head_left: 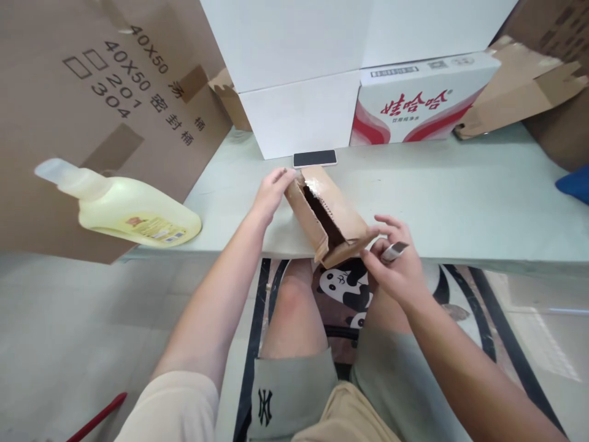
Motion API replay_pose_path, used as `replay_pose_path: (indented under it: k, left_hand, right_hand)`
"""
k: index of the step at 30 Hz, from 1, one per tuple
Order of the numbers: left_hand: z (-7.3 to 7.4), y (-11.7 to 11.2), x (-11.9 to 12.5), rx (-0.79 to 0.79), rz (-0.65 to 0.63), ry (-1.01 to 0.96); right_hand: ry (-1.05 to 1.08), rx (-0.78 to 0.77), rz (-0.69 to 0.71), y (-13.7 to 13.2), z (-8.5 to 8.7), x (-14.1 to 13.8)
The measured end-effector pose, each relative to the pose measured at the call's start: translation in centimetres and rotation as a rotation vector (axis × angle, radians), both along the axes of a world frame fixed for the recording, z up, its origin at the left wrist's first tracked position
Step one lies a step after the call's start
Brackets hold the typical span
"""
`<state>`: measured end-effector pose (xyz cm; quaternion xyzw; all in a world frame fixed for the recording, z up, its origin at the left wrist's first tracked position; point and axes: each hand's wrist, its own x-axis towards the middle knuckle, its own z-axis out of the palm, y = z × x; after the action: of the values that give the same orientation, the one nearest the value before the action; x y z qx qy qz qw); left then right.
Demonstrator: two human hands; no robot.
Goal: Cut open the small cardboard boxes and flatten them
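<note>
A small brown cardboard box (338,205) lies tilted at the front edge of the table. Its top is split by a long dark gap with a torn, ragged edge, and the inside is too dark to make out. My left hand (272,191) grips the box's far left corner, fingers closed on the cardboard. At the near right corner, my right hand (398,258) pinches the end flap between thumb and fingers. A short silver knife-like tool (394,251) is tucked in that same hand, its flat end sticking out to the right; the rest is hidden by the fingers.
Behind the box lies a phone (315,158), before large white boxes (299,110) and a white-and-red carton (414,107). At left, a pale yellow bottle (138,209) stands by a big printed carton (92,141). Torn cardboard (519,92) and a blue object (574,185) are at right.
</note>
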<state>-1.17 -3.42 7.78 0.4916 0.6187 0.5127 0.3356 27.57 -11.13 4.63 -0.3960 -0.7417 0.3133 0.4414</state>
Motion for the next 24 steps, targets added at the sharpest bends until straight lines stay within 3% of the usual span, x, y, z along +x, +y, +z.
replay_pose_path:
  k: [4, 11, 17, 21, 24]
  left_hand:
    - [-0.4, -0.4, 2.1, 0.046, -0.14, -0.063]
    - [-0.6, -0.6, 2.7, 0.069, -0.15, -0.067]
    - [-1.6, -1.1, 2.5, 0.075, -0.13, -0.194]
    - [-1.7, -1.3, 2.6, 0.054, -0.136, -0.235]
    - [-2.0, -1.2, 2.7, 0.02, -0.158, -0.241]
  right_hand:
    - [-0.145, 0.053, 0.12, -0.8, 0.6, 0.9]
    - [-0.272, 0.114, 0.048, -2.4, -0.1, 4.4]
    - [-0.324, 0.169, 0.068, -2.5, -0.3, 4.9]
    - [-0.372, 0.126, 0.054, -2.4, -0.1, 4.6]
    - [-0.248, 0.022, 0.008, -1.8, -0.5, 4.7]
